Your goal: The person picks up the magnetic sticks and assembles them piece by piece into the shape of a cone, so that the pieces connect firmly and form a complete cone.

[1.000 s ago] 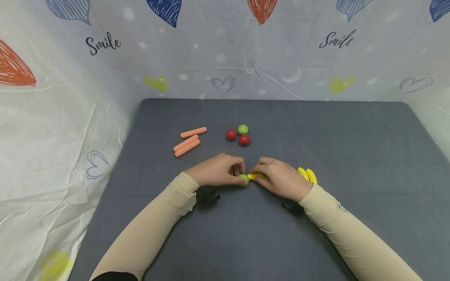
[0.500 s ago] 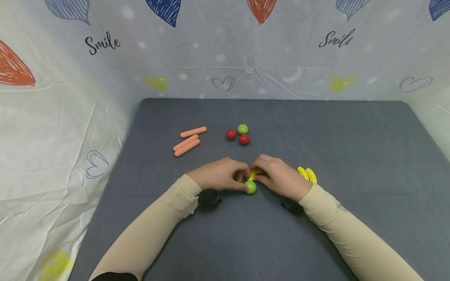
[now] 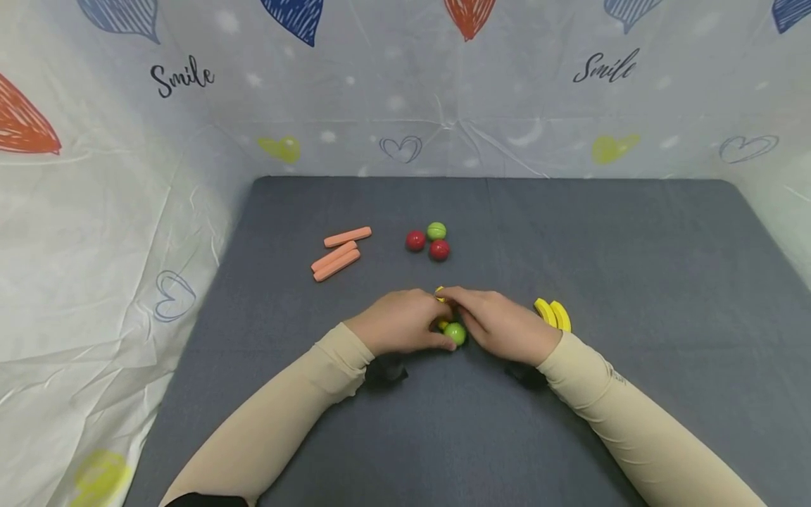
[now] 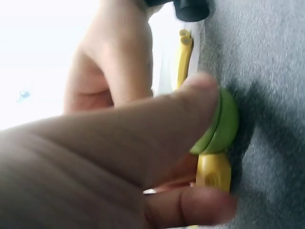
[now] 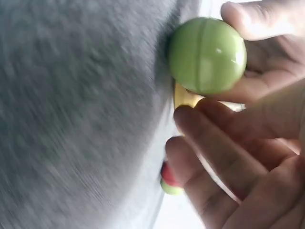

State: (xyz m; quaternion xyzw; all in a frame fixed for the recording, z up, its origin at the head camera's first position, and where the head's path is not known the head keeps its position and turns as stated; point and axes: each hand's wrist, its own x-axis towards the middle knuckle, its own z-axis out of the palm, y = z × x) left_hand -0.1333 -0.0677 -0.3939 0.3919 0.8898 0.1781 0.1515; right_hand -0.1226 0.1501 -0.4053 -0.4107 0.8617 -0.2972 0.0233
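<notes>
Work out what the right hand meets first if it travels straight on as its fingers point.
The right hand would probably meet the yellow toy banana first, its tip showing at the fingertips, then the left hand; depth is unclear, so it might clear both.

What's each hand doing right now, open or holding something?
Left hand: closed, holding the glossy green ball.
Right hand: open, beside the slim, smooth yellow piece.
</notes>
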